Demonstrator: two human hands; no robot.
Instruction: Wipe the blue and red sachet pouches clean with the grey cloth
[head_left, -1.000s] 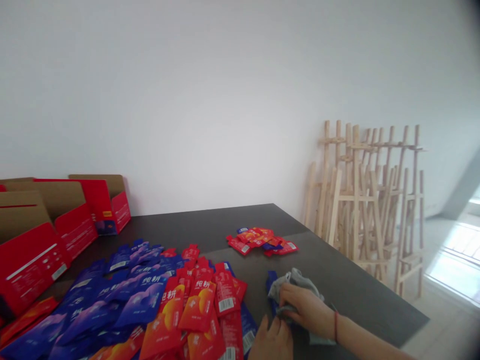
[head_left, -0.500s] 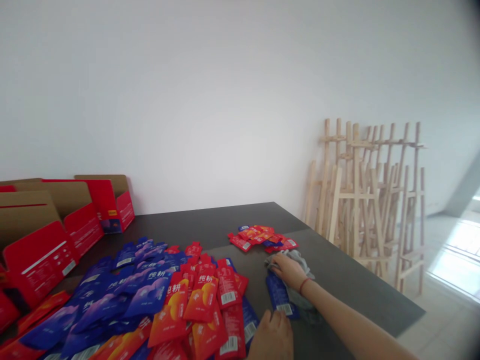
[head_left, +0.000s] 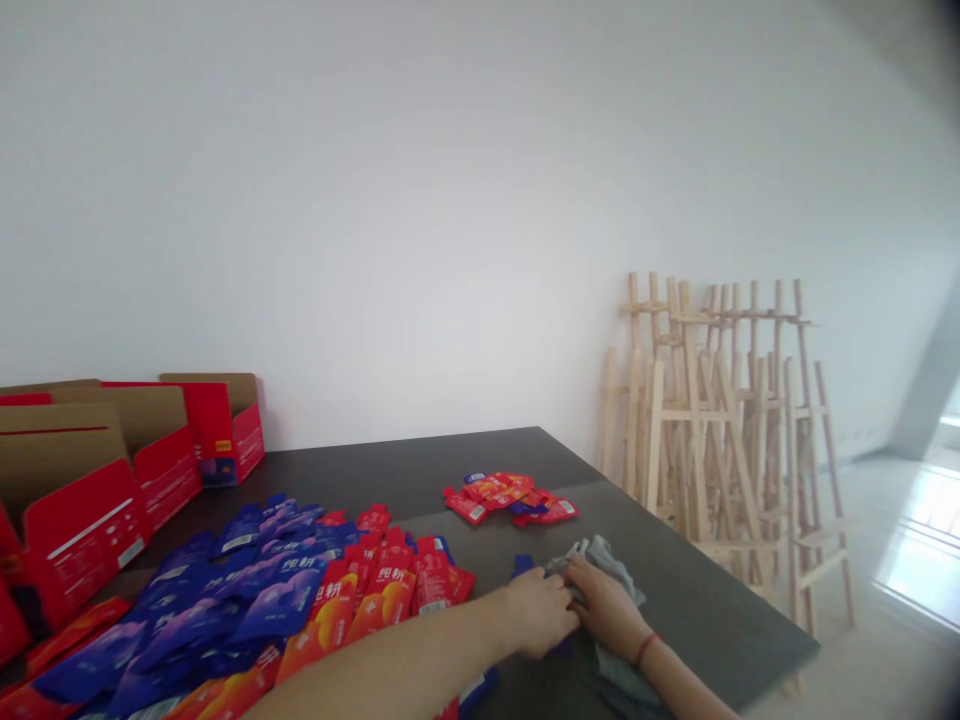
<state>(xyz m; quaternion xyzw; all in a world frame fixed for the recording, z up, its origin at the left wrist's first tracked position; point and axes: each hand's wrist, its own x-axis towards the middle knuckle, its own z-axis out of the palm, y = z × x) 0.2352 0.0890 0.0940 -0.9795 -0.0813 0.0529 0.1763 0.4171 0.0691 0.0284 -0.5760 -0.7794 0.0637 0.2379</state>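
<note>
My right hand [head_left: 609, 606] lies over a crumpled grey cloth [head_left: 626, 672], fingers bent into it. Beside it, touching its fingertips, my left hand [head_left: 541, 610] curls over a blue pouch [head_left: 523, 565] that lies flat on the dark table. Most of that pouch is hidden by the left hand; only its top end and a bit below the palm show. To the left spreads a large heap of blue pouches [head_left: 281, 600] and red-orange pouches [head_left: 390, 590], partly covered by my left forearm. Beyond the hands lies a smaller pile of mostly red pouches [head_left: 499, 492].
Open red cardboard boxes [head_left: 86, 530] stand in a row along the table's left side. The dark table [head_left: 360, 455] meets a white wall at the back. Past its right edge, several wooden easels [head_left: 694, 420] lean together on the floor.
My left hand has come up from the front edge onto the blue pouch, meeting my right hand. The right hand stays on the cloth. The view has tilted up slightly.
</note>
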